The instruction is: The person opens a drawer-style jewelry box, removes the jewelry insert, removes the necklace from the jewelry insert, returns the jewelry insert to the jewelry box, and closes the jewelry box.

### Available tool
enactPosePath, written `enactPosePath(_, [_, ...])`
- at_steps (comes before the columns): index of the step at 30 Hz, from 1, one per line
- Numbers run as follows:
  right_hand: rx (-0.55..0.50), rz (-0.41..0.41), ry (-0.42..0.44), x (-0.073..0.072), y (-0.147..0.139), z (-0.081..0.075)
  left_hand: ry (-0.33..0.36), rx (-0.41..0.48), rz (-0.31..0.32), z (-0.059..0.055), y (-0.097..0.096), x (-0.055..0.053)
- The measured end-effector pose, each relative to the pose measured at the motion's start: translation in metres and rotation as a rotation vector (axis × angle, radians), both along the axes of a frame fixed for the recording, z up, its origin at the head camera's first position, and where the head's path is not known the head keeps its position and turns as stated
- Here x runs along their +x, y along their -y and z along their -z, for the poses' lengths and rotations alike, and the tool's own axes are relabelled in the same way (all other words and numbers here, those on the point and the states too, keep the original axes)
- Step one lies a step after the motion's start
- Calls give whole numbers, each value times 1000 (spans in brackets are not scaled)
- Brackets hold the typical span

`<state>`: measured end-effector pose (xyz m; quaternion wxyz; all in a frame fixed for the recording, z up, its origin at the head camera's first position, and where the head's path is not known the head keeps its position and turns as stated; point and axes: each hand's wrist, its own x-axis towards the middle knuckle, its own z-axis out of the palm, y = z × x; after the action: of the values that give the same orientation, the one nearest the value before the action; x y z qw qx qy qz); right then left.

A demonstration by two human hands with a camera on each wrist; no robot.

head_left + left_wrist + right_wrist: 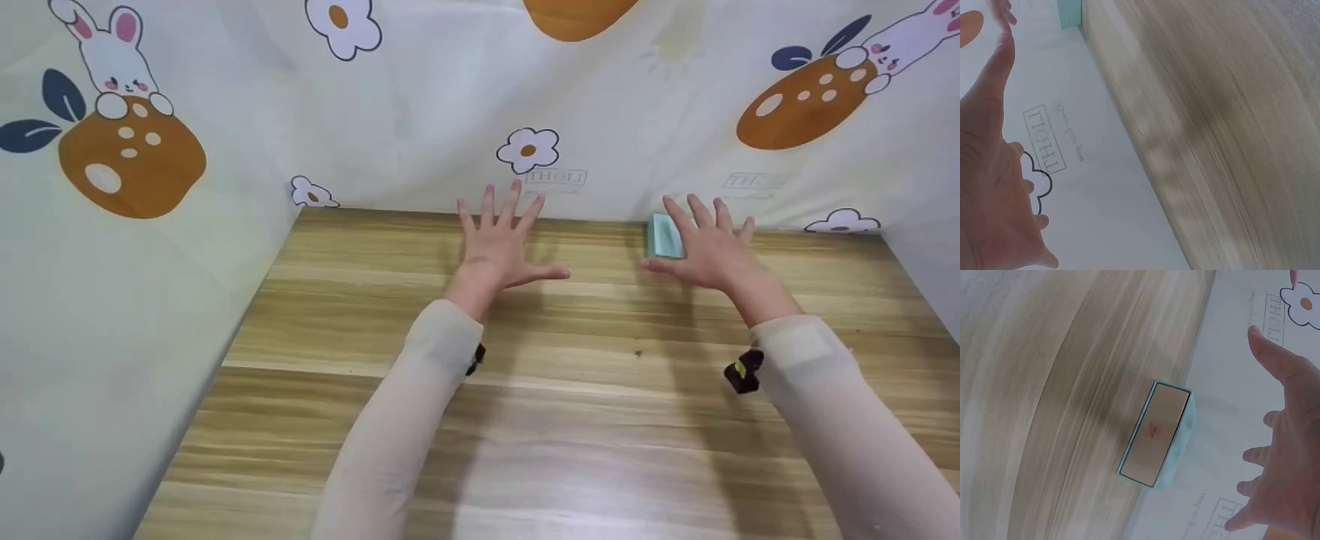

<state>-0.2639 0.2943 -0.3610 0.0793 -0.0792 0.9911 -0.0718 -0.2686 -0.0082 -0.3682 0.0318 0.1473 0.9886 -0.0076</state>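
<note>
Both hands are hovering released with fingers spread, the left hand over the bench near the patterned cloth, the right hand near a teal box and partly hiding it in the head view. The box is resting on the bench's far edge, beside the cloth, its brown face showing.

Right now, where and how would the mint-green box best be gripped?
Probably grip the mint-green box by its short ends, right hand coming from above: it sits close to the patterned backdrop, long side along it, leaving little room behind, while both ends look free.
</note>
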Motion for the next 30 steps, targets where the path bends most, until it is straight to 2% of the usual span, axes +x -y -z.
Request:
enactPosePath(8, [-4,14,36,1,-12,5,6,14,8,3,2,2])
enactPosePath(18, [-66,56,107,-1,-31,12,-4,44,21,3,3,1])
enactPosePath(25, [-88,57,107,-3,-40,13,3,61,38,3,2,0])
enactPosePath(30, [-78,5,59,-6,-43,18,12,61,36,4,1,0])
